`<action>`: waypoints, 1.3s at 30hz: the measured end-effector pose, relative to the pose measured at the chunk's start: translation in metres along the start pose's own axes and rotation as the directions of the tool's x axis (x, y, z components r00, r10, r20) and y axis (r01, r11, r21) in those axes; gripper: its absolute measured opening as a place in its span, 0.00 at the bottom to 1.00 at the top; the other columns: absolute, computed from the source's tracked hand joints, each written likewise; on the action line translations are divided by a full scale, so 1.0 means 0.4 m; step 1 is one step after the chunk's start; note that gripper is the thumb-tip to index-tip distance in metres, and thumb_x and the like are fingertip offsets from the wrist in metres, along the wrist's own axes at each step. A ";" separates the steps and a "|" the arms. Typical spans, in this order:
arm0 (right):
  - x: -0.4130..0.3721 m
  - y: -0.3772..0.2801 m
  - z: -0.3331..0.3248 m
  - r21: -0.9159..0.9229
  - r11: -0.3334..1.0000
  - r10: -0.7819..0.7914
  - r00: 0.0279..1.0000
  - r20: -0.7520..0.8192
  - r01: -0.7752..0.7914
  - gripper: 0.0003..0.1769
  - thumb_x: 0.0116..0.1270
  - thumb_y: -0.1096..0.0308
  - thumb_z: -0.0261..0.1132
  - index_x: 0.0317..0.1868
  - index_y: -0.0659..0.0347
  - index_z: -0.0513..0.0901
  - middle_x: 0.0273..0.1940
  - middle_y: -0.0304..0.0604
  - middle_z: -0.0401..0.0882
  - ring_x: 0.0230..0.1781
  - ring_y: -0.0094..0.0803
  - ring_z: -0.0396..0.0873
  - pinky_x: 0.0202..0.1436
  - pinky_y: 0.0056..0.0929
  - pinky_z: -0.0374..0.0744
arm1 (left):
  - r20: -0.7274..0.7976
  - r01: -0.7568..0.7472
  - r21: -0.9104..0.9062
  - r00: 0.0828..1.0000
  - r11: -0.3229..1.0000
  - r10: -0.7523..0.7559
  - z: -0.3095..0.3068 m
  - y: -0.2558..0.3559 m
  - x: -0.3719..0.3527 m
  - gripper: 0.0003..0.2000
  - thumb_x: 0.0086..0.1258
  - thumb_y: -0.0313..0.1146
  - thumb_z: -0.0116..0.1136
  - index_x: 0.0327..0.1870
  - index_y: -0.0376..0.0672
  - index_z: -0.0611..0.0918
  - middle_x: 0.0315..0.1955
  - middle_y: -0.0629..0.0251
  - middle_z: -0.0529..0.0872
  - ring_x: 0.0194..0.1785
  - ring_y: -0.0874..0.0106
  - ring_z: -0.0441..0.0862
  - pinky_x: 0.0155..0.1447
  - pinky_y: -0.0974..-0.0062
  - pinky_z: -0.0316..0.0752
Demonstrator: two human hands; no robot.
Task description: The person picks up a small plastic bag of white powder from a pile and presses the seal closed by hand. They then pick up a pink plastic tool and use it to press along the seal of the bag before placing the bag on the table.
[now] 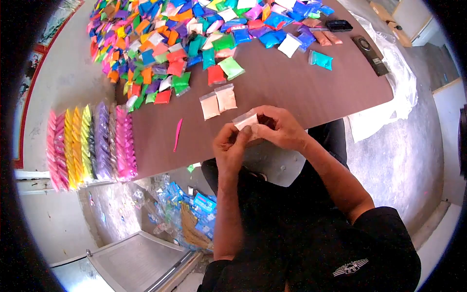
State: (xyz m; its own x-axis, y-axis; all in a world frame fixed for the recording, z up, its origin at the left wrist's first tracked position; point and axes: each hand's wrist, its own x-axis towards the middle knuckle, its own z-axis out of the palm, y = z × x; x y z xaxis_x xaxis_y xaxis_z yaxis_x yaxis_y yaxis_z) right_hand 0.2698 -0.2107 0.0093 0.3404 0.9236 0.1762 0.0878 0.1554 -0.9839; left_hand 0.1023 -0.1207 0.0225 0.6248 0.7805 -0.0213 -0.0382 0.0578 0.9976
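Observation:
Between my two hands, at the table's front edge, is a small clear packet (244,119) with pale peach filling. My left hand (227,148) pinches its near left side with the thumb on top. On the other side, the fingers of my right hand (279,127) are curled round its right end, hiding part of it. Just beyond lie two similar peach packets, a left one (209,107) and a right one (225,98), side by side on the brown table (292,92). A thin pink plastic tool (178,135) rests to the left of my hands.
A large heap of colourful packets (194,29) covers the table's far side. Rows of packets in long strips (90,146) stand at the left edge. A dark box (370,55) and a black object (339,25) lie at the right. Plastic wrappers (197,207) litter the floor below.

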 end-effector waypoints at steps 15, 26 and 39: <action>-0.003 0.004 0.003 0.006 1.000 0.003 0.998 -0.055 -0.002 0.09 0.72 0.70 0.72 0.49 0.64 0.85 0.36 0.38 0.82 0.35 0.23 0.77 0.40 0.28 0.78 | -0.044 0.078 0.124 0.996 0.989 -0.073 0.011 0.024 0.004 0.07 0.77 0.33 0.68 0.46 0.39 0.88 0.33 0.78 0.83 0.37 0.86 0.75 0.41 0.84 0.69; -0.004 0.000 0.002 -0.031 0.999 -0.014 0.998 -0.057 0.012 0.09 0.74 0.68 0.69 0.48 0.65 0.86 0.37 0.39 0.83 0.37 0.22 0.79 0.40 0.26 0.79 | -0.004 -0.012 0.123 1.000 0.992 0.012 0.005 0.014 0.000 0.06 0.77 0.33 0.67 0.42 0.39 0.87 0.31 0.77 0.83 0.35 0.85 0.76 0.40 0.83 0.68; -0.006 -0.001 0.014 -0.087 0.994 -0.073 0.995 -0.071 0.067 0.05 0.73 0.77 0.69 0.47 0.66 0.87 0.40 0.37 0.83 0.39 0.19 0.78 0.43 0.22 0.77 | -0.062 0.012 0.090 0.998 0.996 -0.006 0.003 0.003 0.001 0.07 0.78 0.33 0.66 0.46 0.38 0.88 0.30 0.77 0.82 0.33 0.86 0.75 0.37 0.85 0.68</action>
State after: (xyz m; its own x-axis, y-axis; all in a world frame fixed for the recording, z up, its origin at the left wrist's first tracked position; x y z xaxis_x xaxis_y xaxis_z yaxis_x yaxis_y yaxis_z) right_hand 0.2636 -0.2109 0.0090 0.3989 0.8826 0.2489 0.1911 0.1855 -0.9639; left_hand 0.1035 -0.1210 0.0238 0.5754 0.8173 -0.0319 0.0401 0.0107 0.9991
